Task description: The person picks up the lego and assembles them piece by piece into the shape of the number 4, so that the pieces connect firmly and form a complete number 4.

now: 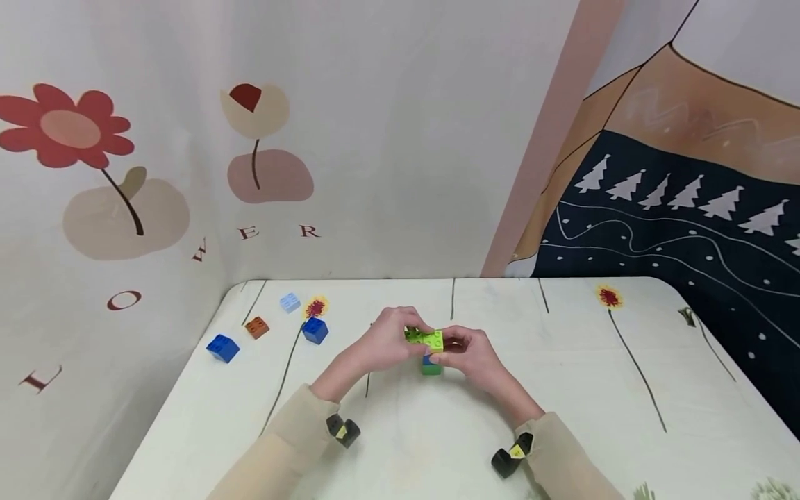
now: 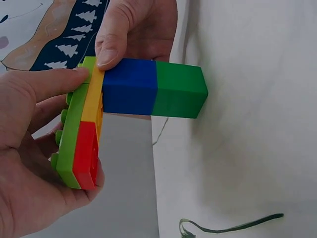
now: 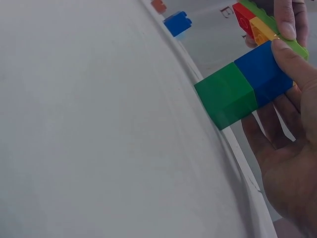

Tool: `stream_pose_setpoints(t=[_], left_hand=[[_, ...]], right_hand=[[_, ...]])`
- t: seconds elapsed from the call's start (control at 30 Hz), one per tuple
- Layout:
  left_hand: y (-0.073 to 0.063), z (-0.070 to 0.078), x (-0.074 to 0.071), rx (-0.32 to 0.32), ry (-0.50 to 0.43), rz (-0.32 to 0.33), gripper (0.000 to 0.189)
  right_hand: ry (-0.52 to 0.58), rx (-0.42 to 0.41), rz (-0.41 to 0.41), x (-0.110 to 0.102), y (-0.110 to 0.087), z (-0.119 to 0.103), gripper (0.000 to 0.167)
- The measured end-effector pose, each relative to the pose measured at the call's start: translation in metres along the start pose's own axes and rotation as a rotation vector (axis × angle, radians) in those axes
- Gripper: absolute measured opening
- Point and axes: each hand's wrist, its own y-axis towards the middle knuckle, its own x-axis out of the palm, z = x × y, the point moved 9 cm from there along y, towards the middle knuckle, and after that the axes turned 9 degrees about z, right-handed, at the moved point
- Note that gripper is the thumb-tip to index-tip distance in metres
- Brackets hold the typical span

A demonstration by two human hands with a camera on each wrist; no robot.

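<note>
Brick stack (image 2: 130, 87) partly built, I judge; left grip (image 1: 390, 339) pinches its top, right grip (image 1: 470, 357) its middle; four loose bricks (image 1: 223, 348) left of it.

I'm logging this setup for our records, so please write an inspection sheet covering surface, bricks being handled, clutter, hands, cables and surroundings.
Surface: table with white, flower-printed cover.
Job's things: light green layer above yellow brick and red brick; blue brick under the yellow, green brick lowest.
Clutter: two loose blue bricks, orange-brown brick and light blue brick, all toward the left.
Hands: left hand grips the light green layer; right hand holds the stack around the blue brick.
Cables: nothing seen.
Surroundings: white backdrop with flowers and letters; dark tree-printed panel at right.
</note>
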Motion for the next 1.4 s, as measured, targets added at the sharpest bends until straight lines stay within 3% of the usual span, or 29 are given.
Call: stream_pose_setpoints(t=[0.3,0.6,0.83,1.1,1.4], left_hand=[[0.005,0.005,0.001,0.07,0.112,-0.025,0.024],[-0.004,-0.01,-0.004,0.038,0.048,-0.012,0.033],[-0.024,-0.021,-0.045,0.039,-0.027,0.162,0.044],[-0.047,-0.058,-0.101,-0.039,-0.068,0.419,0.054],[-0.079,-0.109,-0.143,-0.249,-0.012,0.556,0.039]], right_hand=[[0.0,-0.017,-0.004,-0.001,0.003,-0.001,0.035],[-0.002,-0.001,-0.012,0.002,0.003,0.003,0.035],[-0.014,0.035,-0.019,0.004,0.004,0.003,0.037],[-0.017,0.07,0.008,-0.002,0.001,0.004,0.037],[-0.012,0.066,-0.011,0.001,0.0,0.004,0.038]])
